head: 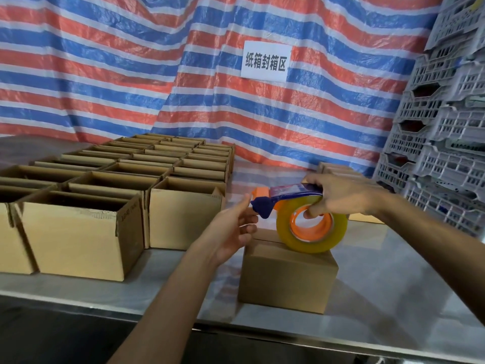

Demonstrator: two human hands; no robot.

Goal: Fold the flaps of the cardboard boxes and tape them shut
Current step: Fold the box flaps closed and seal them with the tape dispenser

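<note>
A small closed cardboard box (287, 277) sits on the steel table in front of me, flaps folded down. My right hand (341, 197) grips a tape dispenser (296, 214) with a blue and orange frame and a clear yellowish roll, held just above the box top. My left hand (233, 229) is at the dispenser's blue front end, fingers pinching near the tape's end by the box's left edge. Whether the tape touches the box is unclear.
Several open cardboard boxes (78, 227) stand in rows across the left of the table (388, 292). More boxes (338, 168) lie behind my right hand. Grey plastic crates (446, 132) are stacked at the right. A striped tarp with a paper sign (265, 61) hangs behind.
</note>
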